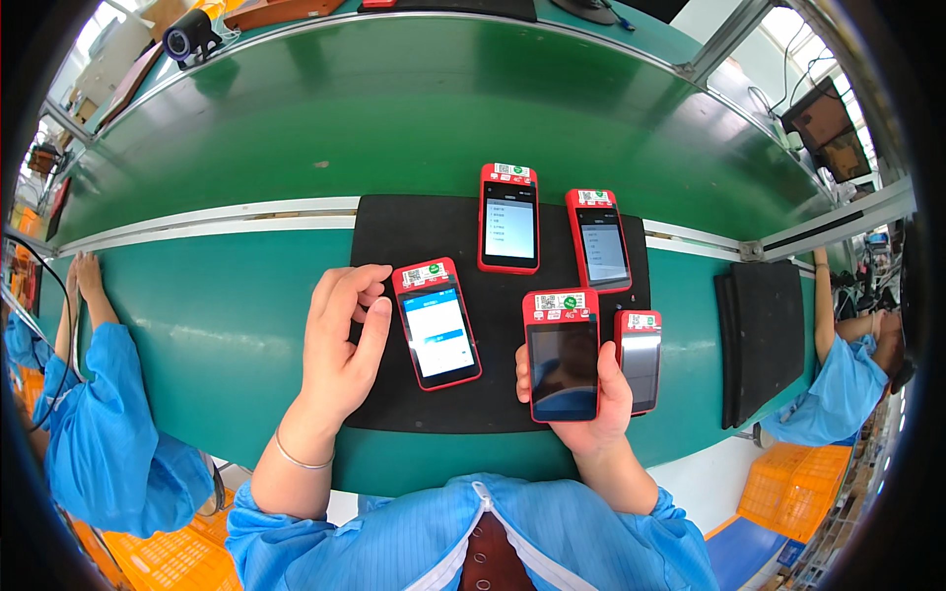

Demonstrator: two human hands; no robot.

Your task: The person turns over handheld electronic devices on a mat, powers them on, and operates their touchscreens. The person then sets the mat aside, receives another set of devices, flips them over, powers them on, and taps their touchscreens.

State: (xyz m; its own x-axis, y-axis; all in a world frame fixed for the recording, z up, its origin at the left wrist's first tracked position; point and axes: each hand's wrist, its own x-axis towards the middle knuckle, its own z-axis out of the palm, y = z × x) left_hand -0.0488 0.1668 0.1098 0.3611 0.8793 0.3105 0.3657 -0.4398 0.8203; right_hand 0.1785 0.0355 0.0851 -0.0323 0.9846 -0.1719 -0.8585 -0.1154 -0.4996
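In my right hand [603,409] is a red handheld payment terminal [564,366] with a dark screen, held upright with the thumb along its right side. My left hand [347,330] hovers with fingers loosely bent and apart, holding nothing, just left of a second red terminal [439,330] whose screen shows white and blue. Two more red terminals with lit list screens, one at the back middle [509,222] and one at the back right [601,246], lie on the black mat [493,399]. Partly hidden behind the held one is another terminal [642,364] with a pale screen.
The mat lies on a green workbench [227,305] with a raised green panel behind. Folded black mats [764,340] rest at the right. Co-workers in blue sleeves sit at the left [108,424] and right [828,394]. Orange crates [788,483] stand below the bench.
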